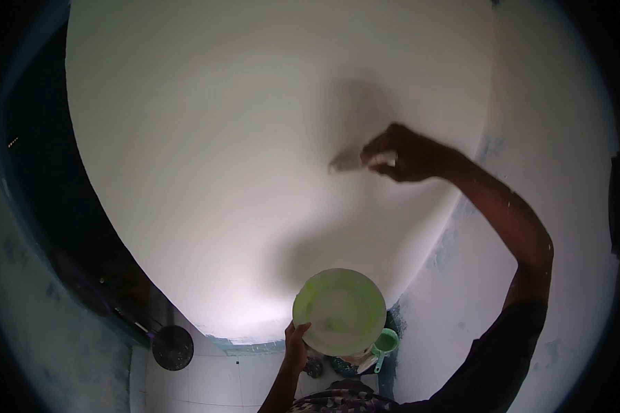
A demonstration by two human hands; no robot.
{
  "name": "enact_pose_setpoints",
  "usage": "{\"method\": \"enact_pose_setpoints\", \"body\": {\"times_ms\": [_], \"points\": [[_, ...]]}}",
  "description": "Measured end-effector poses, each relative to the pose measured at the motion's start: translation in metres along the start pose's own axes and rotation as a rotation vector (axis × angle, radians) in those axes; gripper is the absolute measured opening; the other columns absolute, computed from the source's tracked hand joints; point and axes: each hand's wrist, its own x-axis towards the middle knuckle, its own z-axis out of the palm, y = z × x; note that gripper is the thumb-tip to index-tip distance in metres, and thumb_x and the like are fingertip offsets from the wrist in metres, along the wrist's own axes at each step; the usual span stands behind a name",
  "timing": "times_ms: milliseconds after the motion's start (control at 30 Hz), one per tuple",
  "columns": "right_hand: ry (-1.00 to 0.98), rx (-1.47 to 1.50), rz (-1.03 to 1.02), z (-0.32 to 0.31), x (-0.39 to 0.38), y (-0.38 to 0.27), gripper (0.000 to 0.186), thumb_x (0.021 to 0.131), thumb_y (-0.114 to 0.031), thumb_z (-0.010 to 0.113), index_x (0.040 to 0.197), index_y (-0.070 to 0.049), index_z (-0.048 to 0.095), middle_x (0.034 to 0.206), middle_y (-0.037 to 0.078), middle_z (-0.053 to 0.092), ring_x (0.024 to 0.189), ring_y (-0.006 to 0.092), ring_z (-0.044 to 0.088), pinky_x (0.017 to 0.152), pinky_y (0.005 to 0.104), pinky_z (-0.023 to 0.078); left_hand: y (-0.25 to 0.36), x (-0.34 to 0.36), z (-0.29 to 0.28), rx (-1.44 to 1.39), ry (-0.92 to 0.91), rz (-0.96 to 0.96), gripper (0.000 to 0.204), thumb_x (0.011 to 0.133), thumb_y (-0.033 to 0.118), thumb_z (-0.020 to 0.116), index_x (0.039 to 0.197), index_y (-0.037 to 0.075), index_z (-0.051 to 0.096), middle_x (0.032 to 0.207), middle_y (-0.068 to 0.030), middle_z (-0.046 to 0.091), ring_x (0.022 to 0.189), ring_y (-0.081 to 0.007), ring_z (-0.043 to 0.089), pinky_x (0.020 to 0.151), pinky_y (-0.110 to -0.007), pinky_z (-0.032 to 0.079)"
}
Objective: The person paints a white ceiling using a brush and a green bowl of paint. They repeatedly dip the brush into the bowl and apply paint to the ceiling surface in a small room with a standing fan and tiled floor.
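A paintbrush with a pale head is in my right hand, its fingers closed round the light handle. The brush points left and lies against or close to the big white wall; I cannot tell if the bristles touch. My left hand grips the left rim of a round green dish, held low in front of me. Whitish smears cover the dish's inside. The wall has soft shadows of my arm and the dish on it.
A green dipper with a handle sits below the dish, beside other partly hidden things. To the right stands a side wall with bluish patches. A dark opening lies left, a black round object near the tiled floor.
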Motion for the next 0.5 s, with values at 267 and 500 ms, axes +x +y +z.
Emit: {"method": "enact_pose_setpoints", "body": {"times_ms": [267,500], "points": [[0.856,-0.378,-0.342,-0.197,0.067,0.028,0.014,0.078,0.004,0.063,0.091,0.0,0.067,0.094,0.013,0.069,0.085,0.0257,0.067,0.08,0.0362,0.052,0.01,-0.006,0.025,-0.094,-0.012,0.106,0.038,0.084,0.015,0.055,0.117,-0.004,0.054,0.106,-0.0134,0.062,0.096,-0.0223,0.062,0.086,-0.034,0.049],[0.368,-0.356,-0.186,-0.152,0.063,-0.042,0.024,0.077,-0.01,0.07,0.1,-0.014,0.066,0.108,0.003,0.065,0.106,0.021,0.055,0.098,0.0347,0.039,0.021,-0.014,0.036,-0.147,-0.035,0.17,0.042,0.084,0.015,0.056,0.12,-0.005,0.052,0.11,-0.0144,0.061,0.099,-0.0232,0.061,0.089,-0.035,0.048]]}}
